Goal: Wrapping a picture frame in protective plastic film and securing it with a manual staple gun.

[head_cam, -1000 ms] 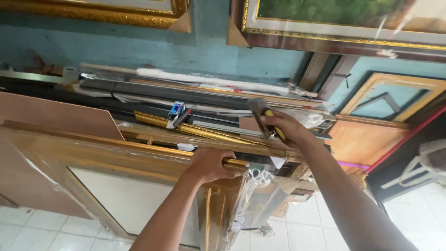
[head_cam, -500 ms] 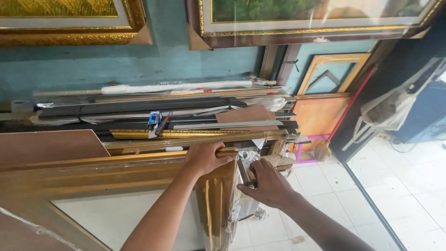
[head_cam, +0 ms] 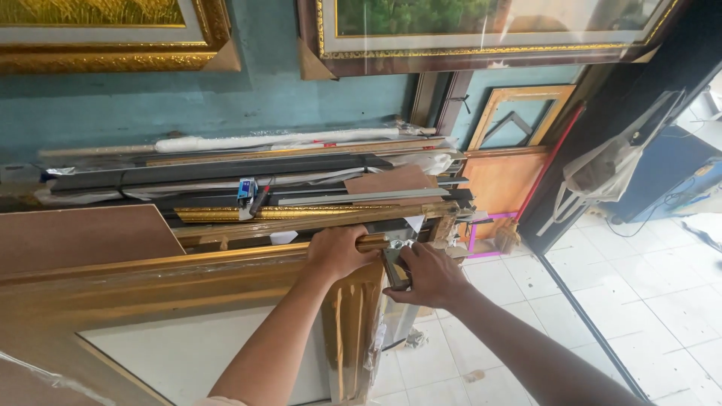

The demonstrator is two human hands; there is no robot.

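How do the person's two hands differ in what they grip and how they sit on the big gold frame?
The left hand closes over the top edge of the gold frame, knuckles up; the right hand pinches a small metal tool against the frame's corner. The left hand lies on the rail; the right hand sits just past its end, slightly lower. The left forearm comes up in front of the frame; the right comes over the tiled floor. Both hands meet at the same corner.

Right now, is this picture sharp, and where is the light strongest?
Head view: mostly sharp; left hand and right hand on the gold frame look crisp. Daylight washes out the floor tiles at right; straight edges bow slightly near the borders.
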